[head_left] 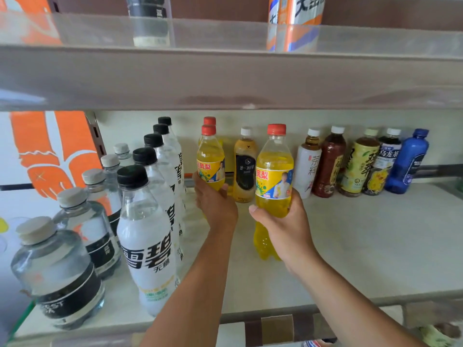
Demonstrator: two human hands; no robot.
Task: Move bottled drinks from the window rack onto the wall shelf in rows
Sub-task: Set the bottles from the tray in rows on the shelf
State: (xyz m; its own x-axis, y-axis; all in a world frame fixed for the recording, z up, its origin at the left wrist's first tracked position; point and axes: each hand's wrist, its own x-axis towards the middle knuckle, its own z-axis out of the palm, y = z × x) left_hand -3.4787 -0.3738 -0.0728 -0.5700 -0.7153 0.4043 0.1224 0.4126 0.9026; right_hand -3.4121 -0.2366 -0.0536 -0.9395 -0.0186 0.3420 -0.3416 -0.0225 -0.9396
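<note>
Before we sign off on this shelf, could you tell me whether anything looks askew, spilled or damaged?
Nothing stands out. The bottles on the shelf stand capped in rows, and no spill shows. The left hand grips the left soda, the right hand the right soda, both upright.

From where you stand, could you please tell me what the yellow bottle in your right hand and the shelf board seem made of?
The yellow bottle: clear glossy plastic, probably; the liquid shows through and highlights glint. Its red cap: opaque, likely plastic. The shelf board: pale, matt, faintly mottled, perhaps laminate or painted metal; unclear.
</note>
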